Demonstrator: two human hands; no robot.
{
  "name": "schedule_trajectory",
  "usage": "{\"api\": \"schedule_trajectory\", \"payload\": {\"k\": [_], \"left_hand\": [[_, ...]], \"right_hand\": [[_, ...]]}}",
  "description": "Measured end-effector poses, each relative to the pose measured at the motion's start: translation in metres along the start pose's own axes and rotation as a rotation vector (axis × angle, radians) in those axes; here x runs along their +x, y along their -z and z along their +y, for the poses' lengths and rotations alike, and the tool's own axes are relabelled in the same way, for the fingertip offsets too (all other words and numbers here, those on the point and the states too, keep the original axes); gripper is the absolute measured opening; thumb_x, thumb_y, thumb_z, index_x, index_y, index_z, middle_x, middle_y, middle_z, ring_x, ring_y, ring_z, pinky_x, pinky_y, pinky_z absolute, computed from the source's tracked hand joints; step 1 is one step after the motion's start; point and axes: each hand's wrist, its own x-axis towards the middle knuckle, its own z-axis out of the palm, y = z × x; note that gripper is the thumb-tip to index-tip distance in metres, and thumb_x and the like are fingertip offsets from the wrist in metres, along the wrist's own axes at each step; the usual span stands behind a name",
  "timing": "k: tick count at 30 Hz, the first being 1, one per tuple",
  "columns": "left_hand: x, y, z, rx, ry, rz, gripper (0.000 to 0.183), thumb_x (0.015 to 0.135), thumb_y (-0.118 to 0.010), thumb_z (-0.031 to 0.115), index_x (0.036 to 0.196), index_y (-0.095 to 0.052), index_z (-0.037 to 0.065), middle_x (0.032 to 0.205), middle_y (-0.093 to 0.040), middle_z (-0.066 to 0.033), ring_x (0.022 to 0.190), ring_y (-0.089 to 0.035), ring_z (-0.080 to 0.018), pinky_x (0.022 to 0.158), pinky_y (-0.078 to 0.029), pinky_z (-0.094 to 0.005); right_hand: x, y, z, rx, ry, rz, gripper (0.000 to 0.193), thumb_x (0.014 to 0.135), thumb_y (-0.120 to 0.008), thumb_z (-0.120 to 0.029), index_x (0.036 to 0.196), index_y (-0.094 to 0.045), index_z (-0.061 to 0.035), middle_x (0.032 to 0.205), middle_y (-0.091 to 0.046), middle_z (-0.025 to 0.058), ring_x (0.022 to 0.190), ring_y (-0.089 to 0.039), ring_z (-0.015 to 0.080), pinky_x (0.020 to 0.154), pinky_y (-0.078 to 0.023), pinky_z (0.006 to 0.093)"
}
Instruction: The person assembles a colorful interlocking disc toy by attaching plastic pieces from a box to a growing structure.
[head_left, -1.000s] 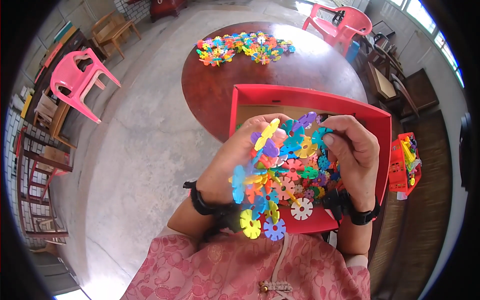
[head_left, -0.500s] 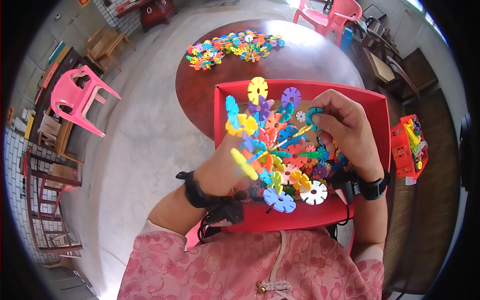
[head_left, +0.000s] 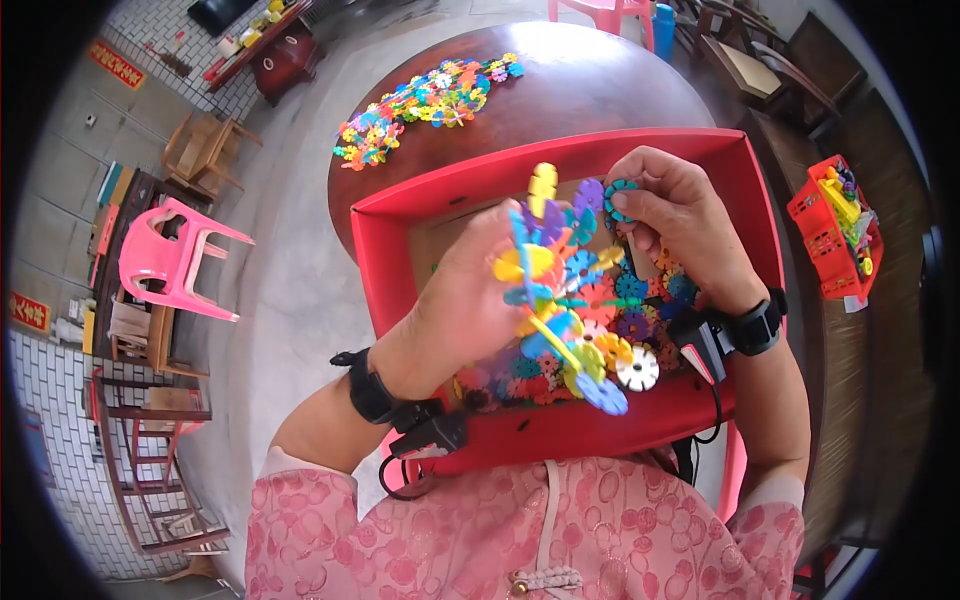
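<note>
My left hand (head_left: 462,295) is closed around the left side of a ball-like cluster of interlocking plastic discs (head_left: 560,300), notched like flowers, in yellow, blue, purple, orange, white and other colours. Its fingertips are partly hidden behind the discs. Between the thumb and fingers of my right hand (head_left: 690,215) is a single teal notched disc (head_left: 619,203), just right of the cluster and seemingly apart from it. Both hands are above a red box (head_left: 400,235), where many loose discs (head_left: 520,378) lie in a heap.
Beyond the box stands a round dark wooden table (head_left: 560,90) bearing more joined discs (head_left: 440,95). An orange-red basket of toys (head_left: 838,228) sits at the right on a dark wooden surface. A pink plastic chair (head_left: 160,255) stands to the left, and wooden furniture lines the walls.
The cluster has turned in my left hand, showing more of the hand's back. My right hand still pinches the teal disc, now clear of the cluster's yellow disc. The whole view has shifted.
</note>
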Motion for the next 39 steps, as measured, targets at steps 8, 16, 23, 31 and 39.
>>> {"api": "schedule_trajectory", "payload": {"k": [8, 16, 23, 31, 39], "left_hand": [[-0.004, 0.003, -0.001, 0.073, -0.090, -0.091, 0.050, 0.089, -0.057, 0.041, 0.127, -0.052, 0.009, 0.125, -0.058, -0.0068, 0.114, -0.055, -0.0213, 0.097, -0.044, -0.0401], [-0.002, -0.001, -0.007, 0.028, 0.034, 0.027, 0.058, 0.099, -0.030, 0.053, 0.135, -0.040, 0.009, 0.127, -0.054, -0.0105, 0.121, -0.052, -0.0272, 0.101, -0.040, -0.0522], [0.006, -0.010, -0.014, 0.064, 0.042, -0.133, 0.053, 0.097, -0.039, 0.055, 0.128, -0.049, 0.013, 0.125, -0.055, -0.0055, 0.118, -0.053, -0.0247, 0.099, -0.043, -0.0508], [-0.005, -0.014, -0.014, 0.303, -0.145, -0.003, 0.051, 0.092, -0.054, 0.039, 0.130, -0.048, 0.006, 0.124, -0.057, -0.0089, 0.113, -0.056, -0.0254, 0.098, -0.043, -0.0474], [-0.019, 0.004, 0.002, 0.177, -0.192, -0.029, 0.077, 0.087, -0.045, 0.055, 0.146, -0.030, 0.008, 0.137, -0.047, -0.0198, 0.122, -0.050, -0.0365, 0.101, -0.037, -0.0587]], "right_hand": [[-0.010, 0.000, 0.000, 0.005, 0.051, 0.057, 0.005, 0.094, -0.056, -0.004, 0.097, -0.059, -0.0024, 0.070, -0.054, -0.0048, 0.054, -0.048, -0.0005, 0.047, -0.039, 0.0160], [-0.015, -0.018, -0.007, -0.015, 0.115, 0.065, 0.013, 0.093, -0.053, 0.000, 0.104, -0.059, -0.0015, 0.075, -0.057, -0.0029, 0.057, -0.051, 0.0012, 0.051, -0.044, 0.0178], [-0.015, -0.030, -0.002, -0.055, 0.204, 0.075, 0.016, 0.088, -0.056, 0.003, 0.103, -0.061, -0.0006, 0.077, -0.059, 0.0004, 0.063, -0.055, 0.0041, 0.059, -0.047, 0.0196], [-0.024, -0.025, -0.025, -0.215, 0.435, 0.208, 0.017, 0.083, -0.059, 0.006, 0.100, -0.058, 0.0010, 0.079, -0.062, 0.0058, 0.067, -0.059, 0.0105, 0.061, -0.047, 0.0242], [-0.032, -0.012, -0.026, -0.236, 0.353, 0.259, 0.012, 0.085, -0.057, 0.009, 0.094, -0.060, 0.0018, 0.079, -0.055, 0.0024, 0.065, -0.055, 0.0060, 0.057, -0.044, 0.0205]]}}
